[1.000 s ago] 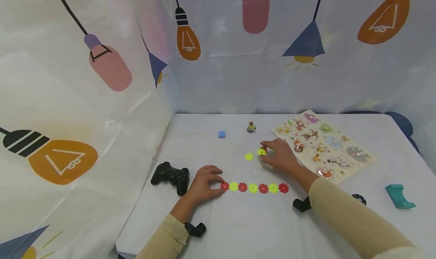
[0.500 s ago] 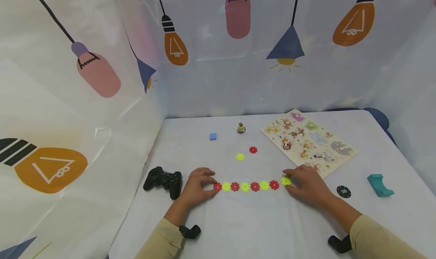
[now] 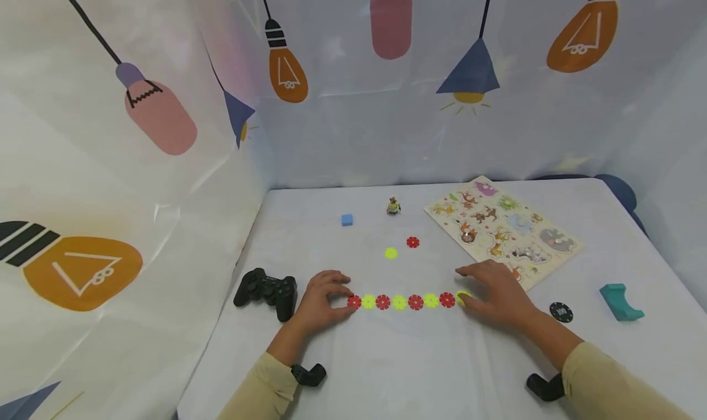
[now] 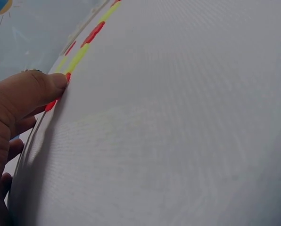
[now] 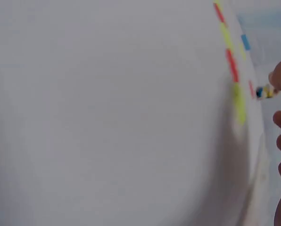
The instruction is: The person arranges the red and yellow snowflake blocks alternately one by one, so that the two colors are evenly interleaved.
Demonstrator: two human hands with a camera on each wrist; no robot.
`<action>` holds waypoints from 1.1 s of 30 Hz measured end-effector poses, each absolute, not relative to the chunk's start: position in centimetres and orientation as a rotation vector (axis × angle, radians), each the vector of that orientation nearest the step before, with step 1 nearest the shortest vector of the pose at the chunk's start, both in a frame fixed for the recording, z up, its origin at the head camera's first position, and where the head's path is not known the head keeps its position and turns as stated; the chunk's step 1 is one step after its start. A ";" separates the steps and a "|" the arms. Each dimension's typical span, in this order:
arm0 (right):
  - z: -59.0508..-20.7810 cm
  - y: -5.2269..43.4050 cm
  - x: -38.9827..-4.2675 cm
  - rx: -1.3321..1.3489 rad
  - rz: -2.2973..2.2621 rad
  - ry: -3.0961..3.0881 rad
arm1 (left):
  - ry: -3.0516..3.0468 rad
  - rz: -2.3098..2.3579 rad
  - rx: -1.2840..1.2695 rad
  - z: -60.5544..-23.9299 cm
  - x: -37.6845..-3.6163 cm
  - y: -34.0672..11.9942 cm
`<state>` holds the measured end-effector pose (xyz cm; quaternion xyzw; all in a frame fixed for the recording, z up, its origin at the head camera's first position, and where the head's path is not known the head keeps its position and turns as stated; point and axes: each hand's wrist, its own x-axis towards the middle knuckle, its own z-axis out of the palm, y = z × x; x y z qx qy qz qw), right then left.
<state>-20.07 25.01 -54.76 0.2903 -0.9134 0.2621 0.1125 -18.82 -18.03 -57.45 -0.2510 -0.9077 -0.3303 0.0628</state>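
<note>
Head view: my right hand [image 3: 497, 294] has carried a yellow disc [image 3: 463, 296] from mid-desk to the row's [image 3: 405, 301] right end, fingers pressing it. Left hand [image 3: 320, 297] still pinches the red end disc [image 3: 354, 301]. Row grows by one.

White-clothed table [image 3: 420, 371] — behind and to the left, pale curtain [image 3: 342, 131] printed with coloured lightbulbs.

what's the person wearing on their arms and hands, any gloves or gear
No gloves: the left hand and the right hand are bare. Both arms wear long beige sleeves that end at the wrists. A small black device sits at the left wrist and another at the right.
</note>
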 end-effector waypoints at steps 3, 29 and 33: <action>-53.5 23.1 -22.5 0.835 0.829 -2.694 | -2.742 -0.995 -0.770 -57.4 -18.9 -18.2; -54.1 18.0 -29.7 0.607 0.821 -2.924 | -2.759 -0.941 -0.746 -58.0 -19.5 -18.1; -52.7 22.0 -25.6 0.621 0.805 -2.838 | -2.773 -0.937 -0.728 -57.9 -19.4 -18.0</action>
